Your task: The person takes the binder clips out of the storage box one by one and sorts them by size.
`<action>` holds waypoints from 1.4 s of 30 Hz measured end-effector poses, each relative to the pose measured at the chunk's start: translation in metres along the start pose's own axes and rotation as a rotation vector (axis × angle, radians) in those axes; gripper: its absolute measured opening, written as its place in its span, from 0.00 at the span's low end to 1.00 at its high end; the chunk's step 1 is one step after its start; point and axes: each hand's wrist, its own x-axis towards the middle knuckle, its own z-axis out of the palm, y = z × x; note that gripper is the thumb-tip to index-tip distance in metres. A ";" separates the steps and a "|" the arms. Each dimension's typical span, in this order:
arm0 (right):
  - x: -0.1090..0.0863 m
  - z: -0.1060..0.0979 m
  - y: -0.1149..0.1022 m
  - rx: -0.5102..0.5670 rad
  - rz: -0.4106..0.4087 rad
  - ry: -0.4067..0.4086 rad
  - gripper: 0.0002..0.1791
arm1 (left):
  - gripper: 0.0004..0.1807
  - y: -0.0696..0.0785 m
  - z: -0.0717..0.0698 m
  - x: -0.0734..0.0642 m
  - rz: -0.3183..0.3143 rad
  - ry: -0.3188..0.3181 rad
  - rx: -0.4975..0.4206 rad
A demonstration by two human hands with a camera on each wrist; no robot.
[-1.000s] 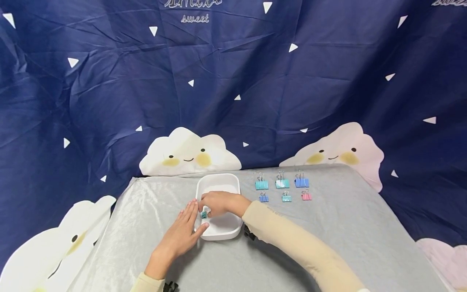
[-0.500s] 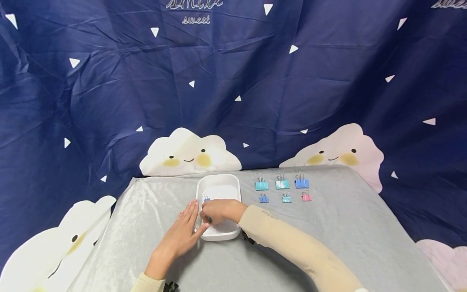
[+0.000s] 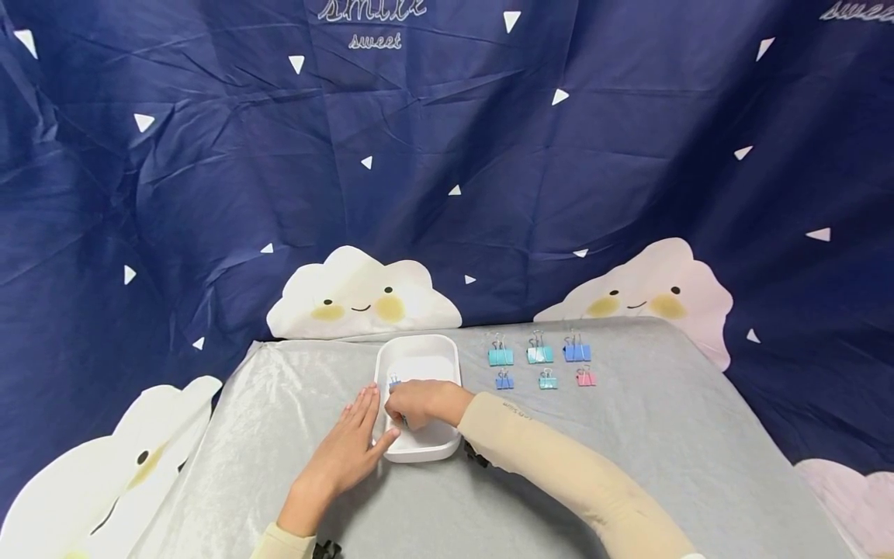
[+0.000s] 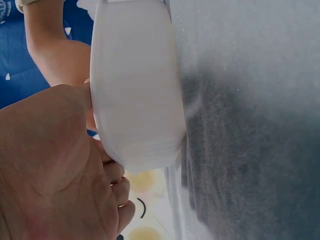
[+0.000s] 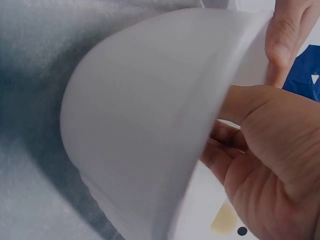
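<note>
Nearest us, pale sleeves (image 3: pixel 559 466) on both arms, and here's the left hand (image 3: pixel 338 454) against the left side of the white tray (image 3: pixel 419 456), fingers laid out fairly straight, thumb at the near left rim. In from the right comes the right hand (image 3: pixel 422 404), inside the tray, fingers curled down! A sliver of a small clip (image 3: pixel 404 422) peeks out beneath them; whether they pinch it, we can't tell. Just beyond, in the tray's left part, a blue clip (image 3: pixel 394 384), partly covered by that hand.

Over to the right on the grey-covered table (image 3: pixel 663 435), the near row of small clips: blue (image 3: pixel 504 382), teal (image 3: pixel 548 383), pink (image 3: pixel 586 380). Farther back, three bigger ones: teal (image 3: pixel 500 357), teal again (image 3: pixel 540 355), blue (image 3: pixel 577 353). And behind everything, a navy backdrop (image 3: pixel 419 210) with smiling clouds (image 3: pixel 363 291)!
</note>
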 end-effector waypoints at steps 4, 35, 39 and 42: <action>0.001 -0.002 0.003 0.009 -0.007 0.037 0.10 | 0.46 0.000 0.000 0.001 -0.005 -0.016 0.003; -0.023 -0.007 0.028 0.128 -0.147 0.246 0.05 | 0.46 -0.002 0.004 0.001 -0.013 -0.005 0.012; -0.032 -0.008 0.032 0.125 -0.171 0.315 0.07 | 0.46 -0.006 0.008 0.001 0.002 0.022 0.018; -0.041 -0.009 0.035 0.135 -0.168 0.364 0.04 | 0.47 -0.004 0.006 0.002 -0.006 0.011 0.009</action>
